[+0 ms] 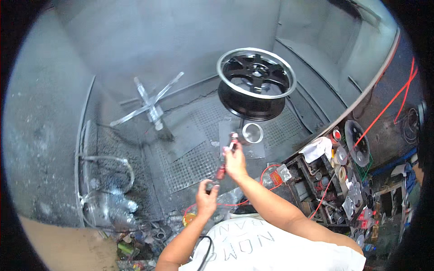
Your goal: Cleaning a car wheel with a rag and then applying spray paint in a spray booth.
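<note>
My right hand (pixel 234 162) grips a red and silver spray gun (pixel 221 171), its silver top pointing away from me. My left hand (pixel 207 198) is just below the gun's lower end, fingers curled around a small dark fitting (pixel 210 184). An open silver cup (pixel 252 133) is right beside the gun's top; whether they are joined I cannot tell. Beyond them a black wheel rim with a polished silver lip (pixel 257 95) is raised flat in the grey booth. A thin red hose (pixel 235 204) runs below my hands.
A foil-wrapped cross-shaped stand (pixel 153 105) is at the left above a perforated floor (pixel 190 171). A pipe frame (pixel 104 159) lies along the left wall. A cluttered rack (pixel 316 180) with cans and rags stands outside the booth's right edge (pixel 339 121). More clutter (pixel 135 246) lies lower left.
</note>
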`<move>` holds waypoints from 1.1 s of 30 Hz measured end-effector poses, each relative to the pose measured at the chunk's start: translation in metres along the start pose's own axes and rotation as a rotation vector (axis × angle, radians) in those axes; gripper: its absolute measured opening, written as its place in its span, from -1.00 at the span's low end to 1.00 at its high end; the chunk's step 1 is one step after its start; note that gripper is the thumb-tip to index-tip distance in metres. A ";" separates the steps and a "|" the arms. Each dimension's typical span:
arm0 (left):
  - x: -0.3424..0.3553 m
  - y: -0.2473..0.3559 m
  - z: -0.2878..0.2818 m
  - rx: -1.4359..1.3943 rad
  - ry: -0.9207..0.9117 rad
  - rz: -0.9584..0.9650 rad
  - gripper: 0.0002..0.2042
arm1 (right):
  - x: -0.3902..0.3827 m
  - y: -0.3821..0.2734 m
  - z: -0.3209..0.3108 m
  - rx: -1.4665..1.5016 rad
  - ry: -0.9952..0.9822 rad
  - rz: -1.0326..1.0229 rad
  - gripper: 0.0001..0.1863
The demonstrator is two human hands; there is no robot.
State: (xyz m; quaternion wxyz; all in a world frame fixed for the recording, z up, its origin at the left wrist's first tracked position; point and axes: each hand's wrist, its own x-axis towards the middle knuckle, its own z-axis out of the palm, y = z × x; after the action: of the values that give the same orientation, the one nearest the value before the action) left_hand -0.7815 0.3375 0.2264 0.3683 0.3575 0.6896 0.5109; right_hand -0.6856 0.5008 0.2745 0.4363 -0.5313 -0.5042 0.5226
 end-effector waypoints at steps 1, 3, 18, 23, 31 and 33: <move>0.008 0.006 0.025 -0.007 -0.049 0.115 -0.67 | 0.015 0.002 -0.019 0.111 0.063 -0.086 -0.55; 0.021 0.026 0.072 0.069 -0.170 0.309 -0.65 | 0.044 0.000 -0.069 0.115 0.119 -0.051 -0.62; 0.125 0.138 0.157 0.064 -1.713 -0.305 -0.42 | 0.156 -0.168 -0.310 -0.440 0.060 -0.403 -0.78; 0.154 0.173 0.157 0.291 -1.547 -0.015 -0.53 | 0.201 -0.199 -0.342 -0.535 0.106 -0.361 -0.72; 0.226 0.223 0.180 0.494 -1.299 0.427 -0.84 | 0.293 -0.202 -0.325 -0.753 0.061 -0.337 -0.52; 0.257 0.235 0.177 0.450 -1.301 0.421 -0.85 | 0.314 -0.198 -0.317 -0.813 0.079 -0.377 -0.49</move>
State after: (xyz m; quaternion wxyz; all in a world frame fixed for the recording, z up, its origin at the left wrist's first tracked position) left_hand -0.7214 0.6912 0.3808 0.5158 0.7820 0.3353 0.1002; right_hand -0.4036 0.8546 0.4575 0.2987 -0.5780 -0.7395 0.1725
